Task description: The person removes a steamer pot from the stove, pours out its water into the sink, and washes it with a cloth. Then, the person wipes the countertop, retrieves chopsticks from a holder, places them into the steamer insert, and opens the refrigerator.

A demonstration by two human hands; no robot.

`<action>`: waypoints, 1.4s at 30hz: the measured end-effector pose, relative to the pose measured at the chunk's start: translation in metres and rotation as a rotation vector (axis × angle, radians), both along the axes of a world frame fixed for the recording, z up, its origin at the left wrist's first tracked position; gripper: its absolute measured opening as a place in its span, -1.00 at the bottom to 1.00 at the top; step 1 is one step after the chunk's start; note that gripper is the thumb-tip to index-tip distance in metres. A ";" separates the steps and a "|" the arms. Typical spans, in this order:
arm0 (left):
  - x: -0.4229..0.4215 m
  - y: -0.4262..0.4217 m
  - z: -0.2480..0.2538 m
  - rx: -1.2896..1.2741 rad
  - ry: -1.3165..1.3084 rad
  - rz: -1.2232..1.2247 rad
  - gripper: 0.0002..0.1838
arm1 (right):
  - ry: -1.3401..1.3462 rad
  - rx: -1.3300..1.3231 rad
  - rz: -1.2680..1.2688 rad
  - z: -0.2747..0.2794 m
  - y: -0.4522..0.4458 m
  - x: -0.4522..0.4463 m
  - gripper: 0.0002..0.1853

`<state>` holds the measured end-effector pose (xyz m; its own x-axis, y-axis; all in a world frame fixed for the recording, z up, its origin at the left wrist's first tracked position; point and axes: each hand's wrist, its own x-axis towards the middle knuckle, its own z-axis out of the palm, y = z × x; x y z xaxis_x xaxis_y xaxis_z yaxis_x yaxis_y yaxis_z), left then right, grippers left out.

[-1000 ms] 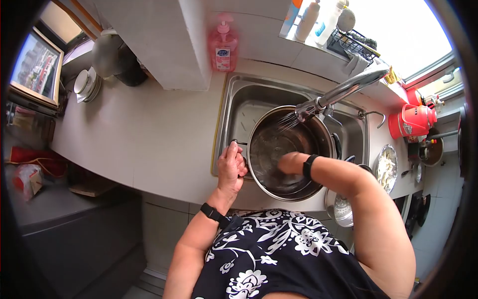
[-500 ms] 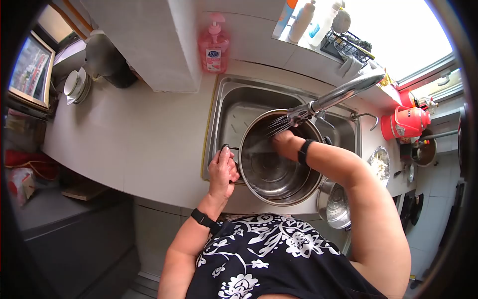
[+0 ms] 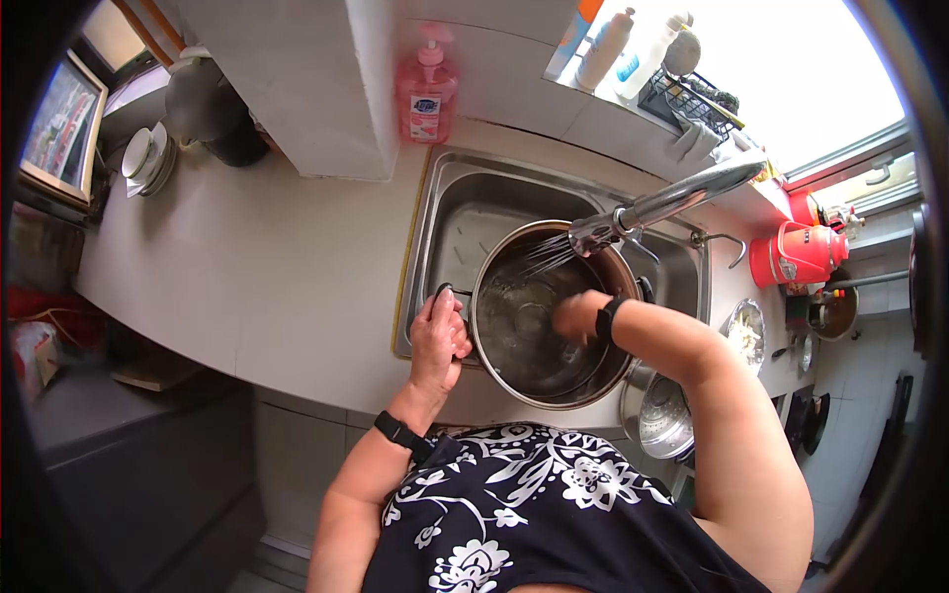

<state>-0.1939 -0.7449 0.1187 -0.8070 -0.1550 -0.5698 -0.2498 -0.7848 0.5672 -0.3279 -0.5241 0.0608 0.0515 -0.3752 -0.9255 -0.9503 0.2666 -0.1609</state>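
Likely rinsing: left hand (image 3: pixel 440 338) gripped pot handle (image 3: pixel 461 291); right hand (image 3: pixel 583 318) inside pot (image 3: pixel 615 267), grip unclear; next stroke called for steadiness.

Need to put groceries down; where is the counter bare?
The broad counter between the stacked dishes and the sink is bare. Crowded: right of the sink (red flask, dish of pale pieces) and mid-sink, under the pot.

Glossy metal pot (image 3: pixel 534 390), polished metal tap (image 3: pixel 682 199), smooth matt countertop (image 3: pixel 287 257).
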 end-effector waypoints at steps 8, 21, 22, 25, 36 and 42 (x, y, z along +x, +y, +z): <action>0.001 -0.001 0.002 0.004 0.020 -0.025 -0.74 | -0.402 -0.385 -0.524 0.027 -0.052 0.008 -0.40; 0.005 -0.004 0.000 -0.002 0.015 -0.064 -0.72 | 0.156 -0.196 -0.644 0.015 -0.011 -0.015 -0.59; 0.006 -0.004 -0.001 -0.004 0.034 -0.069 -0.72 | 0.259 -0.222 -0.521 0.003 -0.001 -0.033 -0.63; 0.005 -0.003 -0.001 0.002 0.043 -0.078 -0.73 | 0.198 -0.508 0.023 -0.024 -0.016 -0.056 -0.64; 0.006 -0.006 -0.001 0.004 0.027 -0.051 -0.73 | 0.245 -0.008 -0.142 0.022 0.010 0.002 -0.66; 0.000 -0.012 0.013 0.133 0.096 -0.087 -0.76 | 0.532 -0.372 -0.277 0.007 0.016 -0.002 -0.48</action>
